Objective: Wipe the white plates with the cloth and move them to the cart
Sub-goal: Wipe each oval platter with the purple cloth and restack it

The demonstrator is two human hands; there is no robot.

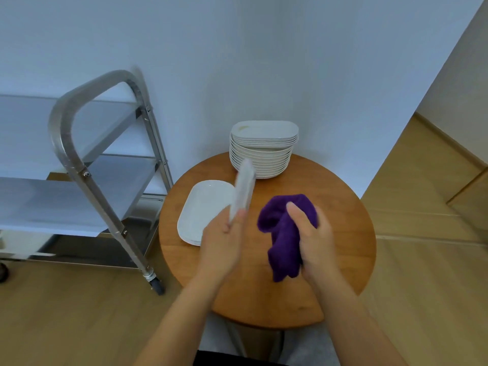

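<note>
My left hand (224, 239) grips the near end of a white rectangular plate (244, 188), held on edge above the round wooden table (343, 233); the plate is motion-blurred. My right hand (314, 233) holds a bunched purple cloth (282, 231) just right of that plate, a small gap between them. A tall stack of white plates (264, 146) stands at the table's far side, its top plate smudged. A low pile of white plates (203, 210) lies flat on the table's left part. The steel cart (79, 154) stands to the left, its shelves showing no plates.
The table sits in a corner against white walls. The cart's tubular handle (63, 122) and leg with a caster (155, 283) are close to the table's left edge. Wooden floor spreads to the right and near left.
</note>
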